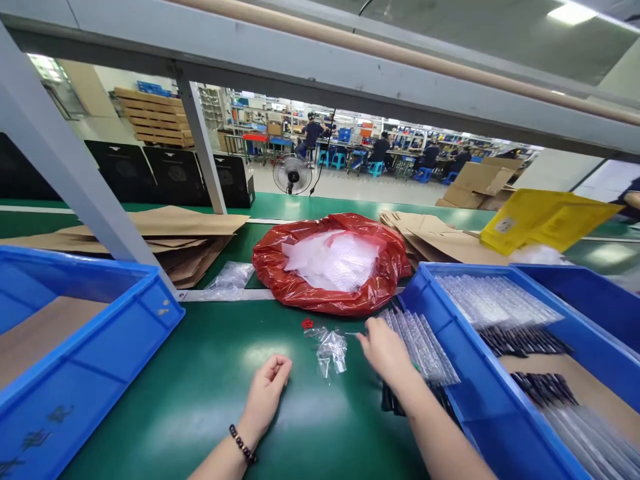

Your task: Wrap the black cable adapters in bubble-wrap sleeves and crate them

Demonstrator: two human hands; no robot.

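Observation:
My left hand rests on the green mat with its fingers curled into a loose fist, nothing visible in it. A bead bracelet is on that wrist. My right hand reaches toward a row of bubble-wrapped black items lying beside the right blue bin; its fingers point away and touch the wrap. A small crumpled clear bag lies between my hands. A tiny red piece sits just beyond it.
A red bag of clear bubble bags sits ahead. A blue bin with cardboard stands left; another blue bin with wrapped items stands right. Flat cardboard, a yellow bag and grey frame posts lie beyond. People work far behind.

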